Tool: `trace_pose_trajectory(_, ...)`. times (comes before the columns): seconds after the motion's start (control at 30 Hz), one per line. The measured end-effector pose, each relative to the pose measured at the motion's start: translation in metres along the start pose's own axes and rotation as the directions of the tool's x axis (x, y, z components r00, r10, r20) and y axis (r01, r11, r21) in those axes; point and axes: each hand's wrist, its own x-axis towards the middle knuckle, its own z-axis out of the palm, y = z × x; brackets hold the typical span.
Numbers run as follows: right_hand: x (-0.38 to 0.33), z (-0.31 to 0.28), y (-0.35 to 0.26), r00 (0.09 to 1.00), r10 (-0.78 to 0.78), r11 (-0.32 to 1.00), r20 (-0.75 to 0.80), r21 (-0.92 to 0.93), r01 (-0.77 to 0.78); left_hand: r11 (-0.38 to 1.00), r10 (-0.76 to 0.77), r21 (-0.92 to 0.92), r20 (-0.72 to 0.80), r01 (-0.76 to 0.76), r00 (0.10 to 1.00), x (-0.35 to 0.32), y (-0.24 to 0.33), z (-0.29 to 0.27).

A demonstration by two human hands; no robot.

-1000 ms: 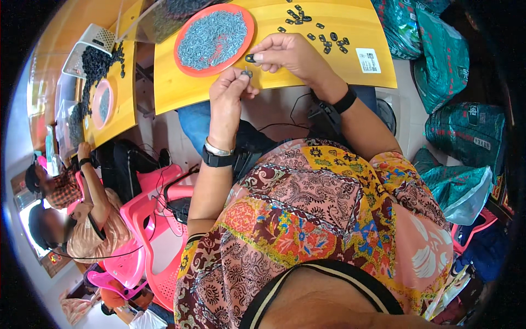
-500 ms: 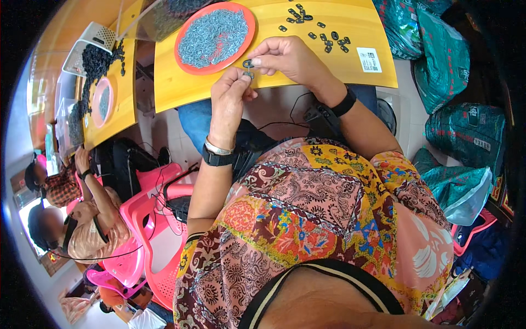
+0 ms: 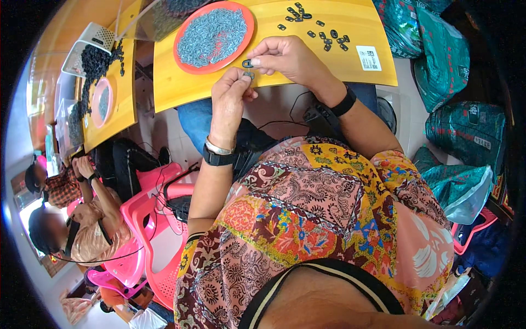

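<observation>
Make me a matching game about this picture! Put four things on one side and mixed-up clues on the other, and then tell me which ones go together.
Things:
1. Plate
2. Label
3. Bags
4. Right hand

Clues:
A. Shiny green, to the right of the table
B. Pinching a black part
C. White and flat, on yellow
D. Red and round, covered with little grey bits

Right pairs: 1-D, 2-C, 3-A, 4-B
</observation>
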Motion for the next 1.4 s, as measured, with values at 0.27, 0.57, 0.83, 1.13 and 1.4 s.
trace_pose_trajectory(0.27, -0.001, 0.0, -0.002, 1.0, 0.001, 1.0, 0.01, -0.011, -0.001, 0.999, -0.007, 0.042, -0.008, 0.007, 1.0, 0.001, -0.001, -0.002)
trace_pose_trajectory(0.57, -0.003, 0.004, 0.002, 1.0, 0.015, 1.0, 0.017, -0.019, -0.015, 1.0, -0.004, 0.017, -0.026, 0.005, 1.0, 0.001, -0.002, -0.001)
trace_pose_trajectory(0.83, -0.004, 0.009, 0.006, 0.998, -0.034, 0.999, 0.059, 0.028, 0.032, 1.0, 0.014, -0.007, -0.019, -0.014, 1.0, 0.001, 0.0, -0.003)
trace_pose_trajectory(1.13, -0.007, 0.013, -0.004, 0.998, -0.042, 0.998, 0.046, 0.054, 0.04, 0.994, 0.089, 0.06, 0.053, -0.092, 0.995, 0.0, 0.005, -0.008)
trace_pose_trajectory(1.4, -0.012, 0.011, -0.02, 0.996, -0.013, 0.994, 0.086, 0.109, 0.003, 0.727, 0.491, 0.513, 0.078, -0.457, 0.867, -0.004, 0.01, -0.006)
